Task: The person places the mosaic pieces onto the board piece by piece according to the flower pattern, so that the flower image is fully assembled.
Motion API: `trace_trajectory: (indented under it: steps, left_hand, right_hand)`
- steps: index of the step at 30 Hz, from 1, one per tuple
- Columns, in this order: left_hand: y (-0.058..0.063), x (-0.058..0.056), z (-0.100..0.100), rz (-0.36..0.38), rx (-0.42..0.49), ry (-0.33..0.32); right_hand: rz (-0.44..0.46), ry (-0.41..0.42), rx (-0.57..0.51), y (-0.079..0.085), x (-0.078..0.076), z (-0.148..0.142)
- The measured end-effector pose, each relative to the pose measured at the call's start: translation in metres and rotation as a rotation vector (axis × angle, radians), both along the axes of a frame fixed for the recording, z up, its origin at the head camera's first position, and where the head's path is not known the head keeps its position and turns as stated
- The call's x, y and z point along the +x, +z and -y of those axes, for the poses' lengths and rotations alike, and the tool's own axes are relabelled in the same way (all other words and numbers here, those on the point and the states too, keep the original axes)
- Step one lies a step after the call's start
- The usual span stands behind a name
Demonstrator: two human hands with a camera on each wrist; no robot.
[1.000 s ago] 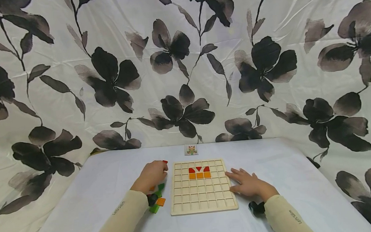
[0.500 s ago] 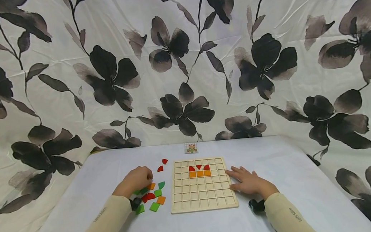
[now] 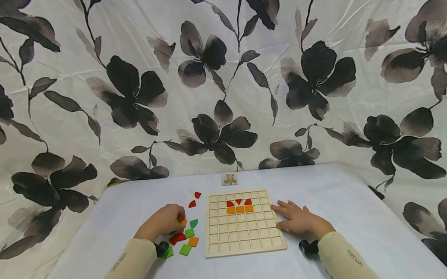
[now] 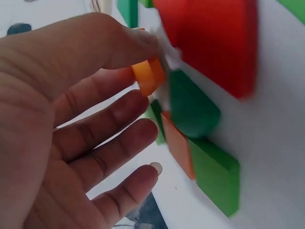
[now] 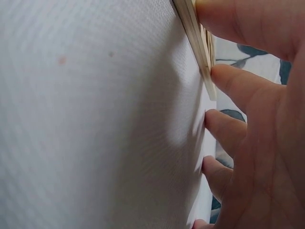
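Observation:
My left hand point(image 3: 162, 221) is over the loose tiles left of the board. In the left wrist view, its thumb and index finger pinch an orange tile point(image 4: 148, 76), while the other fingers are spread. Close by are a dark green tile point(image 4: 193, 105), a light green tile point(image 4: 214, 176) and a big red tile point(image 4: 209, 43). My right hand point(image 3: 301, 218) lies with extended fingers at the right edge of the wooden grid board point(image 3: 245, 235); in the right wrist view its thumb and a fingertip touch the rim point(image 5: 202, 52). Red pieces point(image 3: 248, 202) sit above an orange row point(image 3: 239, 209) in the grid.
Two red pieces point(image 3: 192, 204) lie beyond the left hand, near the board's upper left corner. A small pattern card point(image 3: 229, 179) is behind the board. Green point(image 3: 185, 249) and orange tiles point(image 3: 193, 242) lie between the left wrist and the board. A floral cloth point(image 3: 219, 79) hangs behind the table.
My left hand has moved left and back from the red pieces to the tile pile, uncovering both red pieces, and now pinches an orange tile. The right hand has stayed at the board's edge.

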State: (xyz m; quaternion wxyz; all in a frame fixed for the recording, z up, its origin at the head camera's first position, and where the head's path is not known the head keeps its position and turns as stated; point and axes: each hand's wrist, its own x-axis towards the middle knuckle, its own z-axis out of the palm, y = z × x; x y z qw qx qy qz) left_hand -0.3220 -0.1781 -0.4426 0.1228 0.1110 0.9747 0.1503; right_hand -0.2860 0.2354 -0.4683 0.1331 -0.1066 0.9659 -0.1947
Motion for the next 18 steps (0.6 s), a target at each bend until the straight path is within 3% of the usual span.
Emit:
trace_trajectory:
  steps: [4, 11, 18]
  left_hand:
    - [0.001, -0.002, -0.010, -0.031, 0.021, -0.007]
    - [0.003, -0.001, -0.036, -0.109, 0.040, -0.082]
    - [0.007, 0.000, -0.069, -0.095, 0.117, -0.151]
  right_hand:
    - [-0.016, 0.007, -0.002, 0.000, 0.000, 0.000]
    - [-0.012, 0.006, 0.002, -0.001, 0.002, 0.001]
    - [-0.002, -0.001, 0.008, -0.001, 0.001, 0.002]
